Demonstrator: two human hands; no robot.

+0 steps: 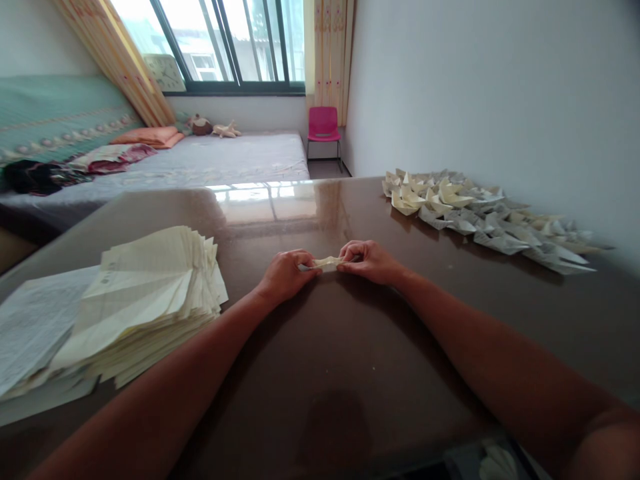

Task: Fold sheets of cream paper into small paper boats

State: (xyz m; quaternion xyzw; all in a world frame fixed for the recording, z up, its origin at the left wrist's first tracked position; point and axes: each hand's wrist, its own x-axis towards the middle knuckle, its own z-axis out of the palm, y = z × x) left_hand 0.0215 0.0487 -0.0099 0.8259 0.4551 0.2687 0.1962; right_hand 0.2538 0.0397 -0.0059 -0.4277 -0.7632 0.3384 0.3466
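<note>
My left hand (286,272) and my right hand (369,259) meet at the middle of a dark brown table (320,347). Between them they pinch a small folded piece of pale paper (327,263), each hand closed on one end. The paper is held just above the tabletop. To my left lies a thick stack of printed sheets (145,300), fanned at its edges. Along the right side by the wall lies a heap of folded paper boats (475,210).
Beyond the table stands a bed (210,163) with pillows and soft toys under a window. A pink chair (324,127) stands in the far corner. A white wall (500,87) runs along the right of the table.
</note>
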